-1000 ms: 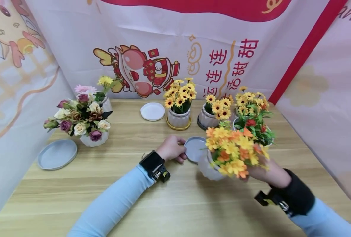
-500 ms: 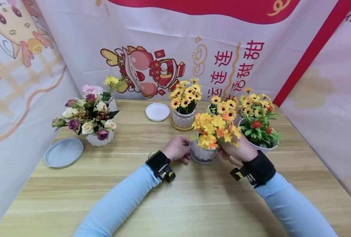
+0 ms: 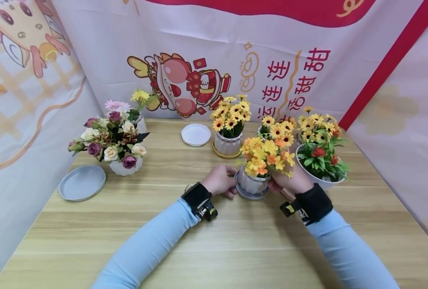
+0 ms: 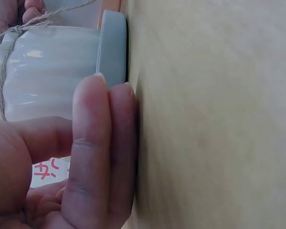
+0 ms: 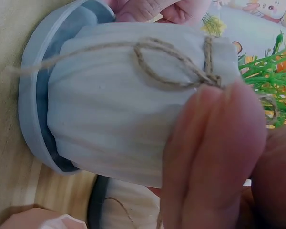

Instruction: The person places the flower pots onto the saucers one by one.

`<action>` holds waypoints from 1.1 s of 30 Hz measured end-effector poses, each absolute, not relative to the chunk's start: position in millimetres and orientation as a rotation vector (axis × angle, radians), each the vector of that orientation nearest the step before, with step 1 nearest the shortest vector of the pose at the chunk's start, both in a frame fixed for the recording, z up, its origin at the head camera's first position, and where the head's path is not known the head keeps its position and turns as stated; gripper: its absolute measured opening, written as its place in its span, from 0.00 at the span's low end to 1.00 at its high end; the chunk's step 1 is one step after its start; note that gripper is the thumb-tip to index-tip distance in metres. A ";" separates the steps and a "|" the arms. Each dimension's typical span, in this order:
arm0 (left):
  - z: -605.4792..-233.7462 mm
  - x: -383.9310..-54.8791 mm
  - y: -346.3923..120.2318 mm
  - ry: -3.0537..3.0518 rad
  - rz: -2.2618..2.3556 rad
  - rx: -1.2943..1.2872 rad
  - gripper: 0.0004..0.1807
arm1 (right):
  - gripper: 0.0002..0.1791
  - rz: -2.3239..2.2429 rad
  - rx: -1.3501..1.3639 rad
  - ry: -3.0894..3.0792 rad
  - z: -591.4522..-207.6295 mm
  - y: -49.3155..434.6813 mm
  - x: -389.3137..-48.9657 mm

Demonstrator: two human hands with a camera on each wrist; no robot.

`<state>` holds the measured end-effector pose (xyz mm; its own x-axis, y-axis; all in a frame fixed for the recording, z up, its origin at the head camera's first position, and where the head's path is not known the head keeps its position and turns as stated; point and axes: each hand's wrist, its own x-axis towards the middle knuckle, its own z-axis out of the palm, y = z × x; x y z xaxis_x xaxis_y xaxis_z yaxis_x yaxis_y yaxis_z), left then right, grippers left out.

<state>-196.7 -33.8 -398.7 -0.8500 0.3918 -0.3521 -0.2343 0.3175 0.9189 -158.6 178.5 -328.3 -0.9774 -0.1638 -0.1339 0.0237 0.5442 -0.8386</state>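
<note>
In the head view a white ribbed flowerpot (image 3: 252, 184) of yellow and orange flowers (image 3: 266, 155) sits in a grey saucer (image 3: 250, 196). My left hand (image 3: 219, 181) pinches the saucer's left rim, its fingers (image 4: 91, 138) low along the tabletop in the left wrist view. From the right, my right hand (image 3: 294, 180) grips the pot near its top, partly hidden behind the blooms. Twine tied in a bow (image 5: 164, 62) circles the pot in the right wrist view, and the pot's base lies within the saucer's raised rim.
Behind stand yellow daisy pots, one on a yellow saucer (image 3: 222, 154). A red-flowered pot (image 3: 323, 182) is close by my right wrist. To the left are a rose pot (image 3: 125, 166), a grey-blue saucer (image 3: 82, 183) and a white saucer (image 3: 195, 135). Fabric walls (image 3: 206, 32) enclose the table.
My right hand has carried the orange-and-yellow flowerpot left and lowered it into the grey saucer. My left hand has stayed at the saucer's rim. The head view has shifted slightly.
</note>
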 end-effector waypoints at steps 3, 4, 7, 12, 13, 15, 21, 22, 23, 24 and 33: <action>-397.7 -195.5 -33.9 2.066 1.573 0.149 0.20 | 0.17 -1.385 -0.115 2.565 -331.2 179.0 -158.1; -397.2 -194.8 -33.8 2.065 1.573 0.150 0.20 | 0.17 -1.373 -0.101 2.557 -332.3 179.3 -158.1; -395.0 -192.8 -33.9 2.068 1.572 0.154 0.20 | 0.19 -1.369 -0.075 2.540 -335.7 180.2 -157.9; -394.8 -191.5 -34.2 2.063 1.582 0.154 0.20 | 0.20 -1.402 -0.037 2.560 -339.6 178.8 -157.5; -395.1 -191.4 -34.4 2.059 1.586 0.152 0.19 | 0.20 -1.404 -0.034 2.569 -340.1 178.6 -157.0; -395.4 -191.3 -34.6 2.049 1.592 0.146 0.19 | 0.20 -1.450 -0.046 2.566 -339.8 178.4 -155.0; -395.7 -191.7 -35.4 2.049 1.594 0.137 0.20 | 0.21 -1.381 -0.103 2.697 -326.5 179.7 -143.3; -395.5 -191.8 -35.7 2.048 1.593 0.135 0.20 | 0.20 -1.325 -0.081 2.724 -321.5 180.6 -139.9; -395.5 -191.9 -35.9 2.046 1.592 0.132 0.20 | 0.18 -1.242 -0.075 2.777 -316.0 181.7 -136.1; -395.5 -191.8 -36.0 2.044 1.592 0.130 0.20 | 0.18 -1.160 -0.075 2.837 -310.3 182.9 -132.1; -393.1 -193.0 -37.1 2.025 1.589 0.123 0.21 | 0.18 -1.102 -0.145 3.145 -256.9 194.7 -96.1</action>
